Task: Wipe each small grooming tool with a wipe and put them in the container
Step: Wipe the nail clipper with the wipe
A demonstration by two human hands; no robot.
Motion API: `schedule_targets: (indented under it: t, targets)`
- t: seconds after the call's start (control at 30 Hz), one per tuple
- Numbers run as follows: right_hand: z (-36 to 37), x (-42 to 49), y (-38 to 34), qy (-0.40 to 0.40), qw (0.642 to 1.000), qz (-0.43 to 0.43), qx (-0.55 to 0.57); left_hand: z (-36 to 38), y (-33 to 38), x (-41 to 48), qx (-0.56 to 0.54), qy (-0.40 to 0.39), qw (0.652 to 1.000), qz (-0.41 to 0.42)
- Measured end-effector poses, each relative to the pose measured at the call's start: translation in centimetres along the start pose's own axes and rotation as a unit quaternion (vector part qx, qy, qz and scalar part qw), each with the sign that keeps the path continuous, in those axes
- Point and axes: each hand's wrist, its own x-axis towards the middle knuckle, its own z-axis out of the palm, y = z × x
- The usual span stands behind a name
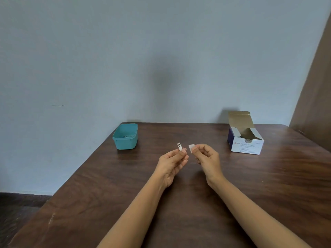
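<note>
Pinching a nail clipper (179, 146), the left hand (172, 164) faces the right hand (206, 159) pinching a wipe (191, 147).

A dark wooden table (179, 212) stands against a pale blue-grey wall (125, 59). Near the table's far right corner sits a white and blue cardboard box (248, 148), lid flap raised. A brown panel (315, 104) rises beyond the table's right edge; dark floor (18, 212) shows left of the table.

The head camera looks forward and down over the table (107, 194) to the wall (125, 59), near the left hand (172, 161) and right hand (207, 158).
</note>
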Motion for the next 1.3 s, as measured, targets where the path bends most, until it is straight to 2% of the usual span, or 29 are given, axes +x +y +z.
schedule_targets:
  t: [0.2,0.43,0.73,0.9,1.1,1.17,1.3]
  targets:
    - [-1.0,-0.8,0.4,0.007,0.998,0.046,0.043,0.0,-0.6,-0.9,0.051,-0.024,0.998,0.020]
    - [-0.6,-1.6,-0.3,-0.042,0.996,0.076,0.035,0.1,-0.2,-1.2,0.083,-0.058,0.994,0.033]
    - [-1.2,-1.3,-0.5,-0.023,0.996,0.086,0.011,0.1,-0.4,-1.1,0.066,-0.031,0.997,0.039]
    - [-1.3,-1.4,-1.1,-0.048,0.998,0.022,-0.024,0.0,-0.5,-0.8,0.047,-0.018,0.998,0.034]
    - [-1.3,-1.4,-1.1,-0.059,0.993,-0.037,-0.097,0.0,-0.8,-0.7,0.073,-0.022,0.996,0.043]
    - [-1.6,-1.3,-1.0,-0.050,0.982,-0.070,-0.168,0.0,-0.9,-0.7,0.084,-0.026,0.995,0.043]
    - [-1.6,-1.2,-1.2,-0.055,0.939,-0.139,-0.310,0.0,-1.0,-0.7,0.100,-0.026,0.994,0.040]
